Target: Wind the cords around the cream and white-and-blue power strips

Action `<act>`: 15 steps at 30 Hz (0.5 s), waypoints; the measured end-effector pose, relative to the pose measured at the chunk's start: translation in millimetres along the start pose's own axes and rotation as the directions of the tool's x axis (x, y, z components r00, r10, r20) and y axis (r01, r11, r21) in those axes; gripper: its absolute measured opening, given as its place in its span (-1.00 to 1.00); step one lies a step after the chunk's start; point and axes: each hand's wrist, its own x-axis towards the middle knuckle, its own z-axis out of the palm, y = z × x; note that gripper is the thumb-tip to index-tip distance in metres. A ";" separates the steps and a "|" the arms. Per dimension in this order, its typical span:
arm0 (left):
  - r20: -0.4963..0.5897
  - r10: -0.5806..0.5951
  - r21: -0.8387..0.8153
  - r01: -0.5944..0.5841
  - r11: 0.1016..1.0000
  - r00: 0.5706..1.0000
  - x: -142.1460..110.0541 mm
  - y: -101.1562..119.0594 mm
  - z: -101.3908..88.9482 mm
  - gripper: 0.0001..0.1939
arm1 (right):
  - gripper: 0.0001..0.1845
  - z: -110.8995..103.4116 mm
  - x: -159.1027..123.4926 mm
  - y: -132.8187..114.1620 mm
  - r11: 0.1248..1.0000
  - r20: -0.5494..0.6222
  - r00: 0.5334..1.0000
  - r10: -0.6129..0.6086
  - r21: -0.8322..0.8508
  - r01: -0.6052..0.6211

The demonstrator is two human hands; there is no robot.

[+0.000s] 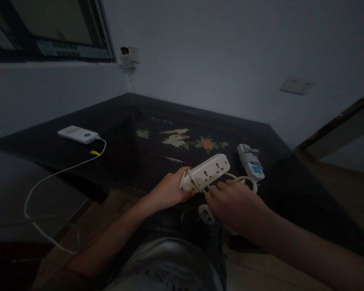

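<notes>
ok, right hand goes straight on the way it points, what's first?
The right hand, closed on the cord, would likely meet the cord-wrapped end of the held power strip first, then the left hand. Depth is unclear from one view; they may already touch.

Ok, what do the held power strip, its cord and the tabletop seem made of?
Power strip: probably hard plastic, off-white and smooth; its crisp edges and socket holes suggest moulding.
Cord: likely rubber or plastic sheathing, cream, fairly matte; it bends in a rounded loop.
Tabletop: dark and glossy, with faint reflections; perhaps lacquered wood or glass-covered, too dim to tell.
</notes>
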 end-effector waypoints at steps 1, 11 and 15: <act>-0.016 0.003 0.060 -0.002 0.998 1.000 1.0 2.1 0.3 -0.35 | -0.83 -1.6 4.6 2.3 1.000 0.062 0.998 0.011 0.017 -0.012; 0.022 0.107 0.297 -0.109 0.949 0.994 10.7 14.5 1.0 -0.37 | -0.82 -5.9 46.3 35.5 0.995 0.225 0.974 0.006 0.099 -0.029; 0.009 0.112 0.231 -0.111 0.966 0.994 10.6 14.4 5.4 -0.34 | -0.82 -7.5 55.0 42.4 0.990 0.267 0.963 -0.032 0.143 -0.007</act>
